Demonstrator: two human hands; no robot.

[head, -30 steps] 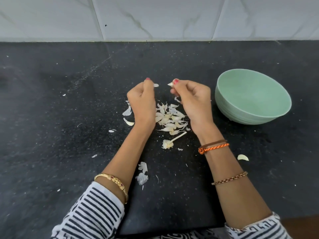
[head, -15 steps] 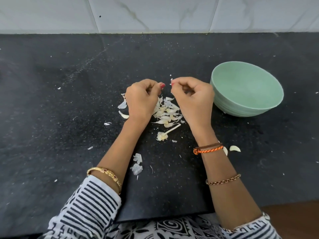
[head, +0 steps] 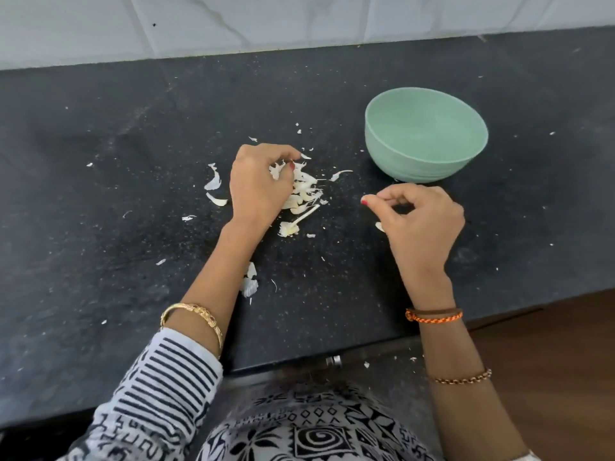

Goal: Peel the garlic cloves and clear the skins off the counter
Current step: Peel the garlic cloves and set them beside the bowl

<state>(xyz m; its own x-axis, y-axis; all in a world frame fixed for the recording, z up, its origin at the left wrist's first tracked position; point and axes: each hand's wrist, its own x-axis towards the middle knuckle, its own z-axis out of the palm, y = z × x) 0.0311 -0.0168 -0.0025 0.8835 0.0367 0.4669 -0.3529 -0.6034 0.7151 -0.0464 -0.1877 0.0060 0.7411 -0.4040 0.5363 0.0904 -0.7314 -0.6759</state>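
Observation:
A pile of white garlic skins (head: 304, 191) lies on the black counter (head: 133, 194), with a stem piece (head: 293, 226) at its near edge. My left hand (head: 258, 184) is down on the pile's left side, fingers curled, pinching a bit of skin. My right hand (head: 419, 221) hovers to the right of the pile and in front of the bowl. Its fingers curl toward the thumb and nothing shows between them. A pale garlic clove (head: 379, 226) peeks out from under that hand.
A mint-green bowl (head: 466, 161) stands at the right rear, its inside looking empty. Loose skins (head: 213, 184) lie left of the pile, more skin flakes (head: 249, 284) beside my left forearm. The counter's front edge (head: 332, 357) runs close to my body; a tiled wall (head: 299, 18) stands behind.
My hands, together above the pile before, have parted. The left dropped onto the skins. The right swung right and nearer, over the loose clove.

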